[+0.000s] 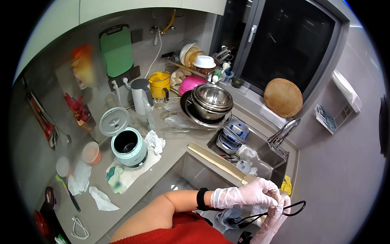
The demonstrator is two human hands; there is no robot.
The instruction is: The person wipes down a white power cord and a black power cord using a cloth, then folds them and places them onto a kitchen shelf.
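Both hands wear thin white gloves and meet in front of me at the lower right. My right hand point(274, 215) holds a bundled black cable point(297, 212), which loops out to its right. Dark connector ends of the cable hang to the left of that hand. My left hand point(257, 193) reaches across with bent fingers, their tips against the right fingers; what they pinch is hidden. On the counter, a pale blue rice cooker point(129, 151) stands on a white cloth point(146, 164), lid point(115, 122) raised and dark inside visible.
Beyond my hands, the steel sink point(260, 158) holds food containers point(233, 137) and utensils. Steel bowls point(211, 100) are stacked on a rack. A coiled white cord point(79, 228) and a spatula point(70, 195) lie on the left counter. Plastic bags point(227, 218) sit below my hands.
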